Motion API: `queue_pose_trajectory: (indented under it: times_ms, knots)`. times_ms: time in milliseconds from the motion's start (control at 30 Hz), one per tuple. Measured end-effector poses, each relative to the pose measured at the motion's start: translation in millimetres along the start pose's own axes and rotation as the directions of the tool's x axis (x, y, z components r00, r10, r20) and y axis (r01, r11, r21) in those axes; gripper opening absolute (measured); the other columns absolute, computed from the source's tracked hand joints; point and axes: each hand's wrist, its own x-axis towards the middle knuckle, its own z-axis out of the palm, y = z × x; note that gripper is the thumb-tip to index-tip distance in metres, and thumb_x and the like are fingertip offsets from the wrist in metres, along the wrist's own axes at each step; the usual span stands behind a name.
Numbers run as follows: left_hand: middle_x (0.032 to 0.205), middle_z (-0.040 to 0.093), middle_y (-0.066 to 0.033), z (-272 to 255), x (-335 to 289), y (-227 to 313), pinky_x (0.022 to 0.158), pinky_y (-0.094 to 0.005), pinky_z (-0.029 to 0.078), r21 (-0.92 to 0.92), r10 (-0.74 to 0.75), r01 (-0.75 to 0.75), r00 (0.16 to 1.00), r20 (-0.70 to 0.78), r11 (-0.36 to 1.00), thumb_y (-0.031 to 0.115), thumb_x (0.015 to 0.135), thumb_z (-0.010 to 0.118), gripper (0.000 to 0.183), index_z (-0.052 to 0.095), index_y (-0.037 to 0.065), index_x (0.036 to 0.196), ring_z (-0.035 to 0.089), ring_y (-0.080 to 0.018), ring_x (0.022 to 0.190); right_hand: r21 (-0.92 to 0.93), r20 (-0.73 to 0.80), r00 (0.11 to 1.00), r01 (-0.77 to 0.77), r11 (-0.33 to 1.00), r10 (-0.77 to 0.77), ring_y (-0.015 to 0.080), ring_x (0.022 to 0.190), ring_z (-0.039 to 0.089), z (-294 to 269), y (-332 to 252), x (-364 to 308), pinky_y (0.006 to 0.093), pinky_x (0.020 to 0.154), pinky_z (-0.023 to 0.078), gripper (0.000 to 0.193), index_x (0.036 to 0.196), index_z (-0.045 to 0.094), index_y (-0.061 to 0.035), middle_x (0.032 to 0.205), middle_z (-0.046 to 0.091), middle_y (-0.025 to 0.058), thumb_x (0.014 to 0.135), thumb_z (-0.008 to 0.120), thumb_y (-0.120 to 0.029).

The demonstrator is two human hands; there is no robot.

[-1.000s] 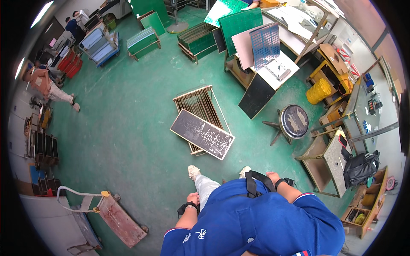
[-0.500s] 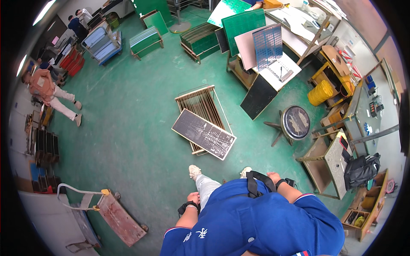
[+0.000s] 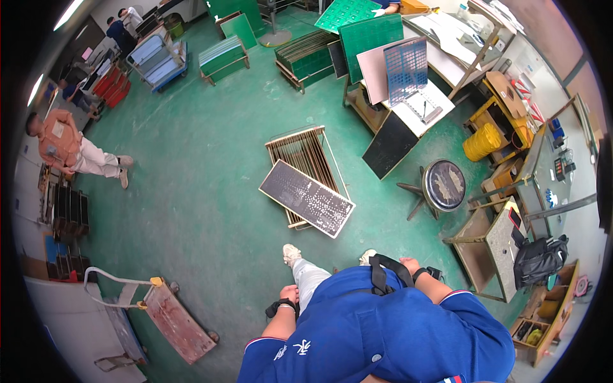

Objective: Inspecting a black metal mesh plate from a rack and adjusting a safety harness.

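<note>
I stand on a green floor in a blue shirt with a black strap (image 3: pixel 382 273) across the chest. My left hand (image 3: pixel 290 294) hangs by my hip with a black band on the wrist; its fingers look curled and nothing shows in it. My right hand (image 3: pixel 408 262) rests at my side close to the strap's end, also with a dark wristband; its fingers are too small to read. Ahead of my feet a dark perforated panel (image 3: pixel 306 198) lies slanted across a wooden slatted rack (image 3: pixel 305 152), out of reach of both hands.
A round dark stool (image 3: pixel 445 185) and a small wooden table (image 3: pixel 495 246) with a black backpack (image 3: pixel 539 258) stand to the right. A rusty flat trolley (image 3: pixel 175 322) sits at lower left. A person in an orange top (image 3: pixel 60 143) walks at far left. Green board stacks (image 3: pixel 223 56) line the back.
The person in the orange top has walked further right along the left side. My hands stay at my sides and the panel and rack have not moved.
</note>
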Motion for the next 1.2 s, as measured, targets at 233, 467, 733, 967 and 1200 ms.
queue_pose_trajectory:
  times_ms: [233,467,733,967,1200]
  knots:
    - [0.069,0.053,-0.0019,0.4,-0.8,0.3,0.045,-0.025,0.04,0.024,0.003,-0.003,1.0,-0.007,1.0,0.006,0.078,0.037,0.02,0.052,0.007,0.09,0.045,-0.0106,0.05,0.07,-0.007,1.0,-0.021,0.997,0.021,0.0142,0.071,0.049,-2.3,-6.9,-8.6,0.0348,0.061,0.037,0.016,0.09,0.055,-0.0142,0.076,0.053,-0.0002,0.077,0.05,-0.023]
    - [0.071,0.054,-0.0023,0.6,3.0,0.8,0.047,-0.0253,0.041,0.032,-0.007,0.007,1.0,-0.009,0.999,0.006,0.077,0.037,0.02,0.053,0.008,0.09,0.046,-0.0112,0.052,0.01,-0.018,1.0,-0.013,1.0,0.013,0.0146,0.072,0.049,-4.1,-5.1,-2.1,0.0363,0.063,0.037,0.017,0.091,0.054,-0.0143,0.077,0.053,0.0005,0.078,0.05,-0.025]
    - [0.072,0.054,-0.0027,-0.9,-3.7,4.7,0.048,-0.0259,0.042,0.023,-0.01,0.011,0.999,-0.031,1.0,0.003,0.075,0.035,0.024,0.053,0.008,0.09,0.048,-0.0117,0.053,0.045,0.037,0.999,0.004,0.999,-0.006,0.0139,0.071,0.048,-1.7,-14.0,-3.5,0.0355,0.061,0.036,0.017,0.088,0.052,-0.0147,0.076,0.052,-0.0001,0.078,0.049,-0.028]
    - [0.073,0.055,-0.0025,1.5,-4.8,6.7,0.051,-0.0268,0.042,0.015,-0.007,0.007,0.999,-0.041,1.0,0.002,0.073,0.037,0.025,0.054,0.008,0.089,0.049,-0.0122,0.057,0.171,0.089,0.993,0.061,0.983,-0.077,0.0137,0.06,0.047,-7.0,15.3,26.6,0.0318,0.047,0.033,0.012,0.083,0.053,-0.0116,0.068,0.052,0.0014,0.077,0.051,-0.021]
    - [0.075,0.055,-0.0025,-0.3,-5.1,7.8,0.055,-0.0281,0.043,0.003,-0.015,0.015,0.998,-0.061,1.0,0.002,0.073,0.037,0.025,0.055,0.008,0.089,0.049,-0.0131,0.06,0.216,0.122,0.977,0.148,0.965,-0.178,0.0147,0.052,0.047,-7.6,12.7,36.9,0.0279,0.043,0.036,0.016,0.083,0.055,-0.0039,0.066,0.053,0.0041,0.077,0.052,-0.018]
